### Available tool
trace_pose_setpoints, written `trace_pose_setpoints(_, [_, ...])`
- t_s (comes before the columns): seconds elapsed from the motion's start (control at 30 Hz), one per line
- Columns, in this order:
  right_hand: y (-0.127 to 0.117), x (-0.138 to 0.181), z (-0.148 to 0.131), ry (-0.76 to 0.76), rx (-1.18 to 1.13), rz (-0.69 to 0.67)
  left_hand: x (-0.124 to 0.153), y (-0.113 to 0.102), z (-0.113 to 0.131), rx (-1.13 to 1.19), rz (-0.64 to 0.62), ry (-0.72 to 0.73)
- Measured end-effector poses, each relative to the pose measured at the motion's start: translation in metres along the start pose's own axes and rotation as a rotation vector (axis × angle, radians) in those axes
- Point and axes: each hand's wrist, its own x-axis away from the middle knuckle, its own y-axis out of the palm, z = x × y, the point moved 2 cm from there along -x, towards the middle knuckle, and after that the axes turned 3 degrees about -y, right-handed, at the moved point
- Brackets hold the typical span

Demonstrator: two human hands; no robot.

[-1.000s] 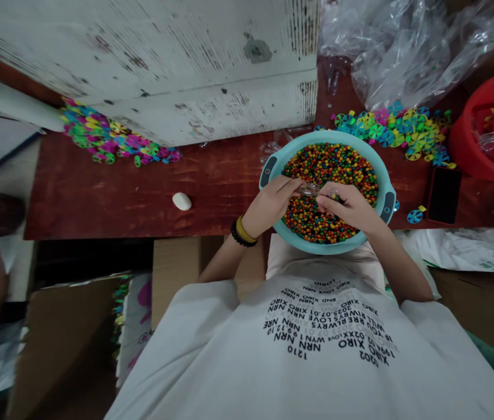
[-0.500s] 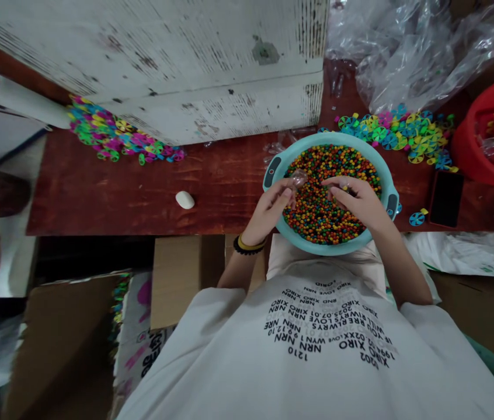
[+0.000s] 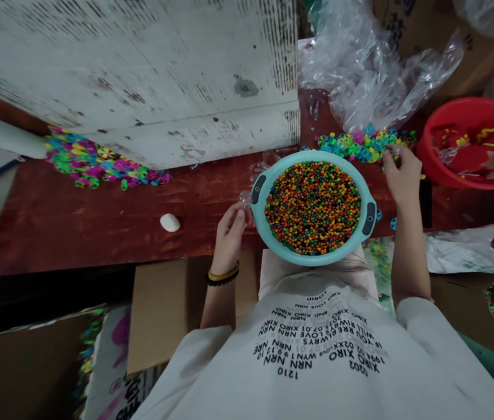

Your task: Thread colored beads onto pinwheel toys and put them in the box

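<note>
My left hand is just left of the light-blue basin, its fingers pinched on a small clear plastic piece. Small beads in mixed colours fill the basin. Over at the right, my right hand reaches to the end of a pile of bright plastic wheels. Its fingertips are closed together around something small that I cannot make out. A few blue wheels lie apart, between the basin and my right forearm.
A red tub holding yellow bits stands at the right, beside a partly hidden phone. Clear plastic bags lie behind. A large whitish box stands at the back. More colourful pieces and a white oval object are on the left.
Both hands have left the space over the beads. My left hand moved left past the rim with the clear piece; my right hand moved right and away to the wheel pile. The view shifted.
</note>
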Motion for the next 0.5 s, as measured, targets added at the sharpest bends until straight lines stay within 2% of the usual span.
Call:
trace_pose_setpoints(0.13, [0.006,-0.001,0.023,-0.003,-0.047,-0.033,0.0,-0.002,-0.001,-0.121,-0.054,-0.015])
trace_pose_setpoints(0.2, [0.006,-0.001,0.023,0.001,-0.071,-0.048,-0.002,0.003,0.004,-0.224,-0.116,-0.004])
trace_pose_setpoints(0.27, [0.004,0.001,0.016,0.038,-0.092,-0.075,-0.005,0.011,0.013,-0.344,-0.122,0.052])
trace_pose_setpoints(0.4, [0.003,0.019,-0.013,0.044,-0.18,-0.183,-0.018,0.029,0.033,-0.746,-0.022,0.307])
trace_pose_setpoints(0.43, [0.005,0.027,-0.023,0.025,-0.219,-0.232,-0.024,0.035,0.037,-0.899,-0.055,0.391])
trace_pose_setpoints(0.5, [0.012,0.045,-0.041,-0.033,-0.298,-0.368,-0.037,0.051,0.037,-1.201,-0.242,0.543])
